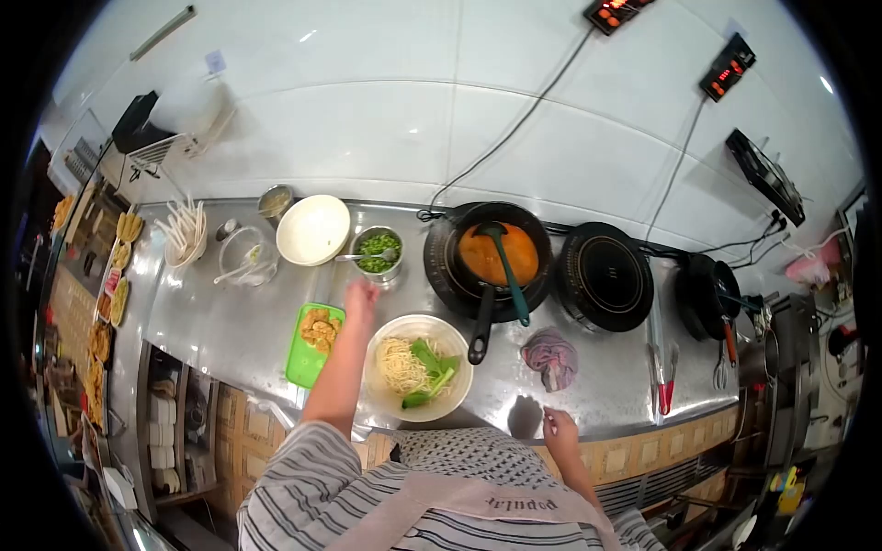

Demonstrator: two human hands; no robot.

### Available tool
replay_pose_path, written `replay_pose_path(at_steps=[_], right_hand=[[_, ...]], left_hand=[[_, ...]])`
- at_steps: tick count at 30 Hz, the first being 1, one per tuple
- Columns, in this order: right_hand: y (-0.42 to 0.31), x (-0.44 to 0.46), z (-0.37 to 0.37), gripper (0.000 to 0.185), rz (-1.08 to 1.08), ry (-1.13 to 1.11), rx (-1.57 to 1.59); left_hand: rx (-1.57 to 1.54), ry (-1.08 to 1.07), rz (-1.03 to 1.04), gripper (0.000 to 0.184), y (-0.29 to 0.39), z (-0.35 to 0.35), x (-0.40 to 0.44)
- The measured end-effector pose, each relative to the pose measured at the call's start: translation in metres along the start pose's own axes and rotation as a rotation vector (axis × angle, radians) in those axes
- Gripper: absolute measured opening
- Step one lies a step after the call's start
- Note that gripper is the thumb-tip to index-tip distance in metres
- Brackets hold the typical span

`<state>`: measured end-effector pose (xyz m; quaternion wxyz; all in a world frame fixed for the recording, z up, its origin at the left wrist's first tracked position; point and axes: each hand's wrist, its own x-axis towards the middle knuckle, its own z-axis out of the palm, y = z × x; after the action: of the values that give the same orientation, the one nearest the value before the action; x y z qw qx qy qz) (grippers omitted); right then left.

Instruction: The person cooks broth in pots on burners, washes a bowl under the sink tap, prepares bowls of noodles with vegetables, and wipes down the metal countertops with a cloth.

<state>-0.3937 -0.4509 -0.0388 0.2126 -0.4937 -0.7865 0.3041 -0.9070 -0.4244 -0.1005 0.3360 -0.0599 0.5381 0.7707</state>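
Note:
My left hand (362, 299) is stretched over the counter, just below a metal cup of chopped green herbs (378, 252) with a spoon in it. Its fingers are small and bunched from this angle, so their grip is unclear. Under that forearm lies a green tray (301, 360) with browned food pieces (320, 329). Beside the forearm stands a white bowl (378, 400) of noodles (402, 365) and leafy greens (430, 367). My right hand (559, 430) hovers at the counter's front edge, fingers loosely curled and apart, nothing visible in them. A crumpled cloth (549, 356) lies above it.
A pan of orange-red soup (478, 253) holds a ladle (510, 275); its handle points toward me. A black induction cooker (605, 275) sits right of it, then red-handled tongs (663, 381). Left are a cream bowl (313, 230), a clear container (253, 262) and a chopsticks holder (186, 246).

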Motion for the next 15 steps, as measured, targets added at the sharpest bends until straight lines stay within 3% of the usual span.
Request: replay_pose_path(at_steps=[4,7,9,11,15], right_hand=[[-0.012,-0.019,0.005,0.015,0.059,-0.020,-0.061],[-0.027,-0.010,0.015,0.017,-0.066,-0.017,-0.101],[-0.045,0.001,0.023,0.017,-0.075,-0.033,-0.114],[-0.057,0.010,0.033,0.017,-0.085,-0.065,-0.105],[-0.070,0.020,0.048,0.017,-0.123,-0.135,-0.074]], left_hand=[[-0.151,0.333,-0.109,0.024,0.019,-0.044,0.088],[0.291,0.073,-0.179,0.037,0.027,-0.040,0.082],[0.297,-0.001,-0.466,0.047,0.038,-0.002,0.048],[0.268,-0.206,-0.385,0.054,0.017,0.005,0.047],[0.164,-0.093,-0.219,0.049,0.004,0.015,0.042]])
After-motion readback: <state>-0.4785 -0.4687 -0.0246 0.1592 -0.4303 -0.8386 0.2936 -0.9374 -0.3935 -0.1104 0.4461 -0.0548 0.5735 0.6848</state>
